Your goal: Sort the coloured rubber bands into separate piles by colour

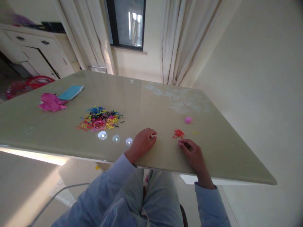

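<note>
My left hand (144,141) rests on the table in the middle, fingers curled and thumb against the index finger. Whatever lies between them is too small to make out. On the right, my right hand (193,154) has thumb and fingertips pressed together, just in front of a small heap of red strips (179,133); its grip is also too small to read. Farther left spreads a larger mixed pile of thin coloured strips (101,119), perhaps rubber bands, in blue, black, yellow, red and pink. Neither hand touches that pile.
Beyond my right hand lie a small pink ball-like thing (188,120) and a few yellow-green bits (195,132). At the far left, a crumpled pink sheet (52,102) touches a blue face mask (71,92). The glossy table's (142,101) front edge runs under my forearms.
</note>
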The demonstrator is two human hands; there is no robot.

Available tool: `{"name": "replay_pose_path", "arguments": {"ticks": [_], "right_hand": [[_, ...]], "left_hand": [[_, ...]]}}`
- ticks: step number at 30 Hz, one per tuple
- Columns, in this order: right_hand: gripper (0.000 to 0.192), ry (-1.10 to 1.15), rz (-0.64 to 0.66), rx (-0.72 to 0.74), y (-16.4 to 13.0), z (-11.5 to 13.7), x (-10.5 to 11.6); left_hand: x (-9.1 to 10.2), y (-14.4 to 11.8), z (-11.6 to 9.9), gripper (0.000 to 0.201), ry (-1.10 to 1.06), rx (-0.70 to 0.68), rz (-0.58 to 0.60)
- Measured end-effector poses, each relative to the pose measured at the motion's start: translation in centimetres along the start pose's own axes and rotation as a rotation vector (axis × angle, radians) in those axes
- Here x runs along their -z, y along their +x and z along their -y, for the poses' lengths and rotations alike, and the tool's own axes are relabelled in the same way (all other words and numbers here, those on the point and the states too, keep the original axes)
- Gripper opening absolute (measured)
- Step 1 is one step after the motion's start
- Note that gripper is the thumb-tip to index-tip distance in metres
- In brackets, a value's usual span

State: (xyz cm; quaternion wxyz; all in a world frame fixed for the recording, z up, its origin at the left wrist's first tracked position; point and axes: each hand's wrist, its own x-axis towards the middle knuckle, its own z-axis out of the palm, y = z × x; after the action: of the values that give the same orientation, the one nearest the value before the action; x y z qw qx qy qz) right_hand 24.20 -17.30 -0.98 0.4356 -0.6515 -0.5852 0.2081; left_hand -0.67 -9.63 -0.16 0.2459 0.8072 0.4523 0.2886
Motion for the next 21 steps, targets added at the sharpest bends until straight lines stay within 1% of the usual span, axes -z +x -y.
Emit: {"name": "replay_pose_path", "arguments": {"ticks": [2,4,6,7,8,9,11,13,14,16,17,19,21], "right_hand": [[0.027,0.075,-0.033,-0.053,0.3,0.4,-0.2],[0.029,0.234,-0.174,-0.118,0.7,1.6,-0.7],[0.029,0.428,-0.345,-0.145,1.3,3.5,-1.6],[0.028,0.507,-0.392,-0.139,1.6,4.8,-2.1],[0.027,0.559,-0.384,-0.112,2.0,6.3,-2.6],[0.025,0.587,-0.332,-0.079,2.5,7.8,-3.3],[0.021,0.57,-0.195,0.01,3.8,10.9,-4.8],[0.018,0.515,-0.029,0.121,5.5,13.6,-6.8],[0.018,0.48,0.083,0.169,6.5,14.7,-8.0],[0.018,0.39,0.27,0.264,8.5,16.2,-10.8],[0.018,0.335,0.341,0.306,9.4,16.7,-12.3],[0.016,0.171,0.426,0.378,10.9,17.4,-15.3],[0.016,-0.046,0.526,0.461,11.7,17.8,-18.0]], "left_hand": [[1.1,-1.5,1.0,0.015,0.071,0.048,0.0],[1.6,-2.4,1.6,0.016,0.144,0.102,-0.024],[1.6,-2.7,1.7,0.018,0.203,0.124,-0.031],[1.6,-2.7,1.6,0.019,0.226,0.121,-0.019],[1.5,-2.6,1.5,0.02,0.247,0.113,-0.001],[1.4,-2.4,1.3,0.021,0.262,0.105,0.016],[1.4,-2.2,1.1,0.021,0.268,0.098,0.024],[1.5,-2.2,0.9,0.02,0.242,0.104,0.01],[1.5,-2.2,0.9,0.019,0.227,0.112,0.001],[1.6,-2.2,0.9,0.019,0.207,0.127,-0.009],[1.6,-2.2,0.9,0.02,0.204,0.131,-0.008],[1.5,-2.2,0.9,0.022,0.204,0.141,-0.007],[1.4,-2.1,0.9,0.023,0.204,0.164,0.007]]}}
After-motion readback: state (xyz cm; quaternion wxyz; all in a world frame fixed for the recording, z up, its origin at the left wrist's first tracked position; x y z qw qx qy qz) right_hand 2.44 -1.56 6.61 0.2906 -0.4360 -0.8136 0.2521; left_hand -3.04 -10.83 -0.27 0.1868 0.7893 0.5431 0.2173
